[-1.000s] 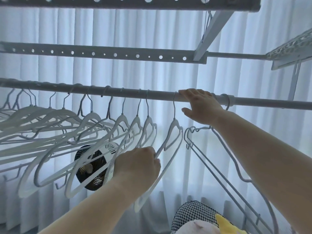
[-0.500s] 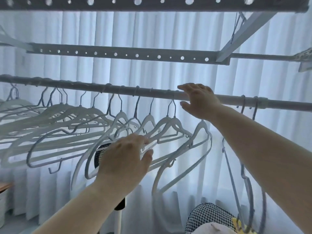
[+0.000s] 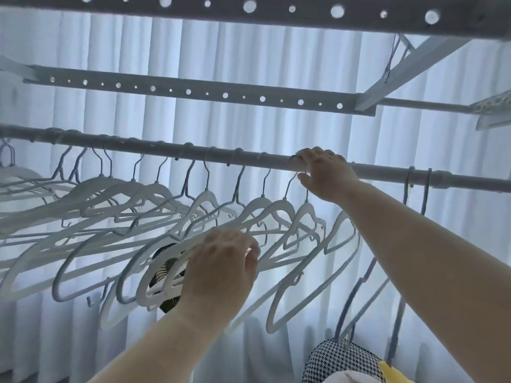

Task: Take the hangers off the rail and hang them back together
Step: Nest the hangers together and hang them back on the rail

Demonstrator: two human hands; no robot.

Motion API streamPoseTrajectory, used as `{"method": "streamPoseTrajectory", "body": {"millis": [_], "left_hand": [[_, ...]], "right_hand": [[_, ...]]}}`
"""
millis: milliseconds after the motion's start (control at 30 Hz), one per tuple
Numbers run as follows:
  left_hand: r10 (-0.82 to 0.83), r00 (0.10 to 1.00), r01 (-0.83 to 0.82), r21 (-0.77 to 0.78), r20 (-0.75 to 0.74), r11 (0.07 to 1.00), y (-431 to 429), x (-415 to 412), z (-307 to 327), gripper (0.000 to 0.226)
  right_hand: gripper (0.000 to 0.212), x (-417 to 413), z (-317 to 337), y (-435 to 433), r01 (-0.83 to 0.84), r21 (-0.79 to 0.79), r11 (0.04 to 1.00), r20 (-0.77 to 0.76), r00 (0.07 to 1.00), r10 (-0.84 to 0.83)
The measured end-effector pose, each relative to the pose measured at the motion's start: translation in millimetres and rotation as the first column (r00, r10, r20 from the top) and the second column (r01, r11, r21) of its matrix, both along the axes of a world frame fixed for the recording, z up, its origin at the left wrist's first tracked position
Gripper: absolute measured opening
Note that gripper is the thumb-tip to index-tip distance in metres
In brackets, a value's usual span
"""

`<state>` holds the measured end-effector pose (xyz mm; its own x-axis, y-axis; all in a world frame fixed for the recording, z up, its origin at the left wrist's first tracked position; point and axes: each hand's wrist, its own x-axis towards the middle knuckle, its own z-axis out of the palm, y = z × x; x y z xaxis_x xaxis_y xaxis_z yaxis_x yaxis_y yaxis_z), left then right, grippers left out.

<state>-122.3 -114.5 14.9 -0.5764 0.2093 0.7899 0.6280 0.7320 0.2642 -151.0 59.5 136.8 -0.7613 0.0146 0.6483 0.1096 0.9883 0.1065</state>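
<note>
Your right hand [image 3: 327,174] rests its grip over the rail [image 3: 249,158], fingers curled at a hanger hook. Your left hand [image 3: 221,269], grip closed, holds the lower bars of the white hangers [image 3: 210,217] bunched left of it along the rail.

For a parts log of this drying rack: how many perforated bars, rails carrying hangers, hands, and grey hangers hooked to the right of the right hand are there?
Perforated bars: 2
Rail carrying hangers: 1
Hands, left hand and right hand: 2
Grey hangers right of the right hand: 2
Total: 7
</note>
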Motion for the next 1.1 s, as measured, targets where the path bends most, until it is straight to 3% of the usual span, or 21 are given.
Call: {"method": "streamPoseTrajectory", "body": {"millis": [67, 167, 233, 367, 500, 667, 900, 1100], "left_hand": [[-0.004, 0.987, 0.002, -0.008, -0.160, 1.000, 2.1, -7.6, -2.4, 0.015], [0.009, 0.968, -0.019, -0.041, -0.249, 0.999, 6.4, -14.4, 1.7, 0.028], [0.052, 0.957, -0.077, -0.078, -0.287, 0.994, 9.6, -15.0, 5.7, 0.016], [0.192, 0.980, -0.197, -0.281, -0.044, 0.939, 18.5, -11.5, 14.7, 0.037], [0.288, 0.958, -0.277, -0.341, -0.021, 0.898, 28.8, -20.1, 10.6, 0.034], [0.298, 0.953, -0.259, -0.370, 0.052, 0.892, 33.8, -22.3, 21.8, 0.021], [0.300, 0.953, -0.253, -0.423, 0.048, 0.870, 45.4, -19.9, 63.6, 0.024], [0.312, 0.945, -0.242, -0.438, 0.096, 0.866, 59.5, -36.1, 46.9, 0.021]], "right_hand": [[0.040, 3.9, 0.3, 6.8, 0.013, -0.021, 1.000, 0.000, 1.000, -0.013], [0.041, 12.8, 0.8, 18.8, 0.027, -0.025, 0.999, 0.019, 0.999, -0.027], [0.041, 18.8, 1.8, 27.9, 0.040, -0.026, 0.999, 0.028, 0.999, -0.040], [0.045, 28.6, 3.7, 43.1, 0.054, -0.049, 0.997, 0.047, 0.998, -0.052], [0.043, 30.4, 4.8, 48.5, 0.039, -0.036, 0.999, 0.061, 0.997, -0.037], [0.043, 29.0, 3.9, 51.0, 0.003, -0.025, 1.000, 0.048, 0.999, -0.001], [0.047, 26.0, 1.6, 50.0, -0.042, -0.024, 0.999, 0.015, 0.999, 0.043], [0.052, 28.7, 1.9, 59.8, -0.084, -0.034, 0.996, 0.027, 0.996, 0.085]]}}
